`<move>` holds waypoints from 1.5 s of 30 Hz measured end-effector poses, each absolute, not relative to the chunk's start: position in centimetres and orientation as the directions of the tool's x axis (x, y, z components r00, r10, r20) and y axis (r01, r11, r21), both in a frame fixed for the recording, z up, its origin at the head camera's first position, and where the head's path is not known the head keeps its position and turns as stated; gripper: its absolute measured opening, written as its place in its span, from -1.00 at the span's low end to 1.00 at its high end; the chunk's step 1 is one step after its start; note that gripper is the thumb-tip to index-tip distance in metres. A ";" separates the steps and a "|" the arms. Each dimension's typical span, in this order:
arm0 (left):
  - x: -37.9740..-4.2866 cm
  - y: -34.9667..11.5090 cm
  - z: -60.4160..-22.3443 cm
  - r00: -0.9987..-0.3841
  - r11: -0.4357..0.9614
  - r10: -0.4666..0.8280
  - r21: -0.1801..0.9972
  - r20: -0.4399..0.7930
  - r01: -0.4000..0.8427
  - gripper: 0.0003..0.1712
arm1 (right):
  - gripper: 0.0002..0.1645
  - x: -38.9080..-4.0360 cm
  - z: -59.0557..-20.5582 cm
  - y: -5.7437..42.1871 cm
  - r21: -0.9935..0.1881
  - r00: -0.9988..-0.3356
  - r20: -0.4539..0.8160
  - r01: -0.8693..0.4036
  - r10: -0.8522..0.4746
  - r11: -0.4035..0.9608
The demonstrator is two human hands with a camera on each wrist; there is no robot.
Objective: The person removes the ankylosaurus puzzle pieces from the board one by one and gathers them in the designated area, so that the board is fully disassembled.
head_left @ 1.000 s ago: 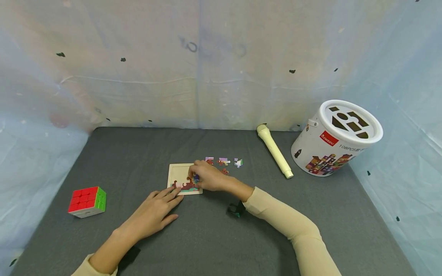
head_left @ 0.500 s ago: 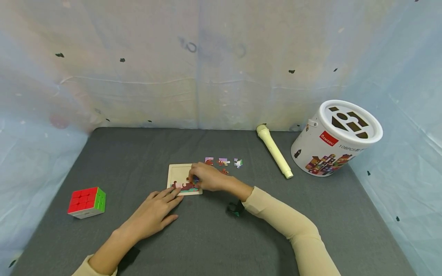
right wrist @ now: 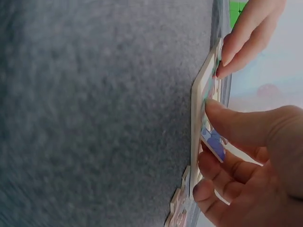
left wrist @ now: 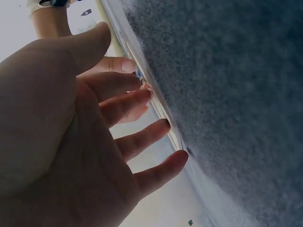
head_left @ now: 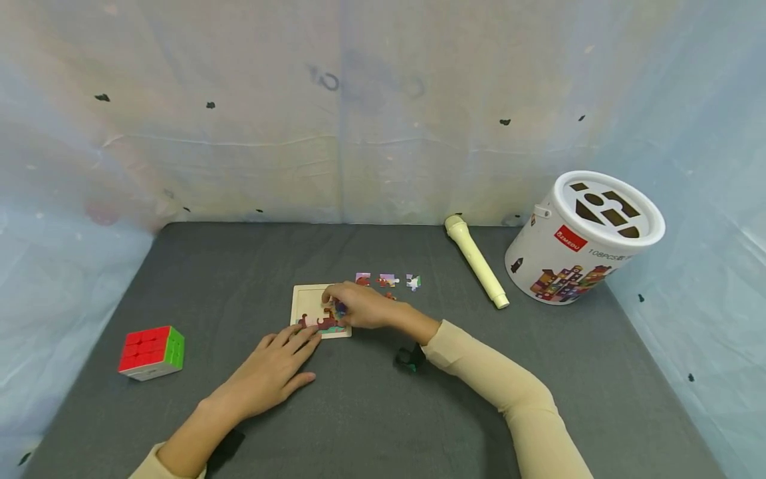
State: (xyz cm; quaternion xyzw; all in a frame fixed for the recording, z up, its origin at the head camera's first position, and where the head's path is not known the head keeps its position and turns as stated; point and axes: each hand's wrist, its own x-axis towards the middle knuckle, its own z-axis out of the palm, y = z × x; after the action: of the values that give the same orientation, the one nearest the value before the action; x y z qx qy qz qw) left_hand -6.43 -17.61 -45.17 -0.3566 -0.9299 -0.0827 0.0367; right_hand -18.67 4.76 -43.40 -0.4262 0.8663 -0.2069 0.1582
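Observation:
A square wooden puzzle board [head_left: 308, 293] lies on the dark grey cloth, with brown and pink picture pieces fitted along its lower part. My left hand [head_left: 270, 367] rests its straight fingertips on the board's lower left edge. Over the board's right side, my right hand [head_left: 362, 308] pinches a blue and purple jigsaw piece [right wrist: 215, 143] between thumb and fingers. In the right wrist view that piece is tilted against the board. From the head view, the right hand hides most of it. In the left wrist view, the left hand's fingers [left wrist: 158, 172] are spread along the board's edge.
Several loose jigsaw pieces [head_left: 387, 281] lie just beyond the right hand. A red, green and white puzzle cube [head_left: 151, 352] sits at the left. A cream microphone-shaped stick [head_left: 476, 261] and a white lidded bucket [head_left: 577, 243] stand further right. Plastic sheeting [head_left: 383, 133] surrounds the table.
My right hand's fingers have shifted very slightly left over the board, still pinching the jigsaw piece. The left hand stays at the board's lower edge, nearly still.

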 end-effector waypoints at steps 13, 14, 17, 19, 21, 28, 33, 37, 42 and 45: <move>-7.4 -15.6 -44.9 -0.724 0.708 0.690 0.198 0.010 0.678 -0.22 | -0.54 -19.0 -43.2 4.8 -0.511 -0.556 -0.111 -0.679 -0.824 0.527; -7.4 -15.6 -44.9 -0.718 0.700 0.696 0.222 0.000 0.679 -0.22 | -0.53 -19.0 -43.2 4.8 -0.523 -0.552 -0.114 -0.673 -0.826 0.522; -7.4 -15.5 -44.9 -0.712 0.689 0.702 0.268 -0.015 0.674 -0.23 | -0.51 -19.1 -43.2 4.9 -0.570 -0.537 -0.123 -0.650 -0.835 0.502; -7.4 -15.4 -44.9 -0.715 0.690 0.699 0.279 -0.016 0.668 -0.23 | -0.53 -19.1 -43.2 4.9 -0.593 -0.526 -0.122 -0.642 -0.842 0.486; -7.3 -15.4 -44.9 -0.713 0.686 0.701 0.279 -0.006 0.672 -0.23 | -0.59 -19.2 -43.2 5.0 -0.619 -0.522 -0.105 -0.632 -0.846 0.466; -7.6 -15.5 -44.9 -0.694 0.663 0.719 0.272 0.026 0.697 -0.21 | -0.73 -19.5 -43.3 4.6 -0.613 -0.570 -0.049 -0.631 -0.820 0.475; -7.7 -15.5 -44.7 -0.692 0.656 0.721 0.289 0.035 0.698 -0.20 | -0.80 -19.8 -43.5 4.4 -0.603 -0.598 -0.061 -0.616 -0.799 0.507; -7.6 -15.5 -44.6 -0.692 0.656 0.721 0.298 0.024 0.693 -0.19 | -0.80 -19.9 -43.7 4.5 -0.608 -0.598 -0.060 -0.613 -0.799 0.504; -7.6 -15.5 -44.6 -0.685 0.647 0.728 0.291 0.040 0.705 -0.19 | -0.82 -20.2 -43.6 4.9 -0.645 -0.613 -0.027 -0.592 -0.789 0.482; -7.6 -15.6 -44.7 -0.686 0.648 0.727 0.295 0.037 0.702 -0.18 | -0.82 -20.5 -43.4 5.3 -0.672 -0.633 -0.005 -0.571 -0.774 0.472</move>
State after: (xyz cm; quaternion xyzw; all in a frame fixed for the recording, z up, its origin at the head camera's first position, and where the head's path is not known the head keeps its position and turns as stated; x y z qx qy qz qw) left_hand -7.63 -15.58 -44.74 -0.3939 -0.9068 -0.1441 -0.0424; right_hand -20.54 5.34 -43.45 -0.3986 0.8434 -0.3246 0.1565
